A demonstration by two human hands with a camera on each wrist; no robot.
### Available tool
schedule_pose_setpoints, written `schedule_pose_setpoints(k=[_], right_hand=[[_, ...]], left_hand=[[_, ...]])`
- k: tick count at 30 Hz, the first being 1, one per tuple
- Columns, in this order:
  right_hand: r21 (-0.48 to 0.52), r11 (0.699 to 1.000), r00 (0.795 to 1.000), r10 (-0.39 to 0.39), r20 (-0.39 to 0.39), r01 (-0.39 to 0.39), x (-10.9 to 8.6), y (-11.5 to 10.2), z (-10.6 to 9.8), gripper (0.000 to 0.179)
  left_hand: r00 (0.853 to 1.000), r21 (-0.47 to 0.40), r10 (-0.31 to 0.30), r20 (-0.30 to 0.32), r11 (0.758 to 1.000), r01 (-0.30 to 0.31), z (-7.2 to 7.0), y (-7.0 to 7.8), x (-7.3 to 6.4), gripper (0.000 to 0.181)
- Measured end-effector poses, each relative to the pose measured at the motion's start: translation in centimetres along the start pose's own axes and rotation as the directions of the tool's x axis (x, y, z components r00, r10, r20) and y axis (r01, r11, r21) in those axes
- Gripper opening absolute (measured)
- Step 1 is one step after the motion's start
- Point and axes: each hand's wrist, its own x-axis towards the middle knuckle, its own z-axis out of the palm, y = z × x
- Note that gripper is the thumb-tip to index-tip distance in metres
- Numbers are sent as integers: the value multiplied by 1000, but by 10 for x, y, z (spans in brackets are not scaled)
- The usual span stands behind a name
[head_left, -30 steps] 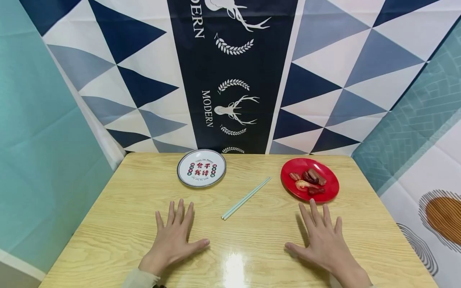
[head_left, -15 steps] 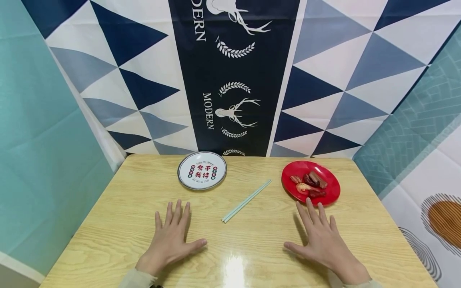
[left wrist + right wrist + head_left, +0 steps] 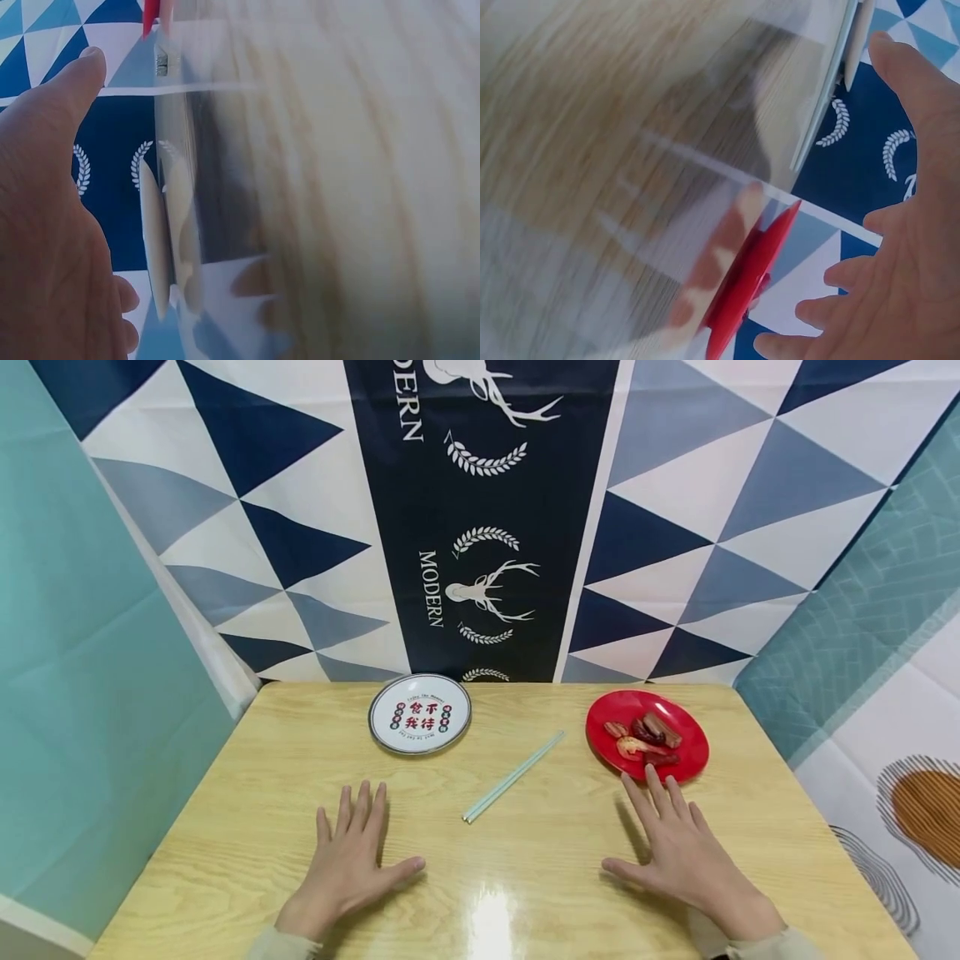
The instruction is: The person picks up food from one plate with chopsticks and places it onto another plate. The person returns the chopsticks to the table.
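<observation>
My left hand (image 3: pixel 347 864) is spread over the near left of the table, palm down, holding nothing. Beyond its fingertips lies a white plate (image 3: pixel 420 743) with a dark rim and red lettering. On the near right, my right hand (image 3: pixel 678 856) is likewise spread and holds nothing; its fingertips come close to a red plate (image 3: pixel 693 752). Several pieces of food that look like meat (image 3: pixel 647 730) sit on the red plate, one shaped like a drumstick (image 3: pixel 636 746). Between the two plates a pair of pale green chopsticks (image 3: pixel 513 777) lies diagonally.
The wooden table (image 3: pixel 225 827) has a glossy top with a bright reflection at the front. A patterned cloth (image 3: pixel 495 527) hangs along its back edge. Teal sheeting (image 3: pixel 97 635) flanks the left side, and another patterned cloth (image 3: pixel 885 760) the right.
The left hand has shifted slightly left. The right hand has drifted slightly right, its fingertips nearer the red plate. Plates and chopsticks stay in place.
</observation>
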Motion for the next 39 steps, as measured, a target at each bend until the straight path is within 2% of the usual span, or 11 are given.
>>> schedule_pose_setpoints(k=[9,20,29,39], right_hand=[[1,999,999,-35,-13,35,3,-1,-1,117],[23,997,997,-71,-9,71,14,-4,2,118],[54,992,993,-116,0,116,23,-4,3,117],[62,982,984,-178,10,177,37,-12,8,112]], left_hand=[[998,-45,-34,57,998,37,-5,-8,-2,117],[996,-44,-68,64,997,71,-8,-19,-12,116],[995,-46,-100,30,994,102,-11,-30,-18,116],[989,-104,-139,40,984,143,-17,-39,-21,114]])
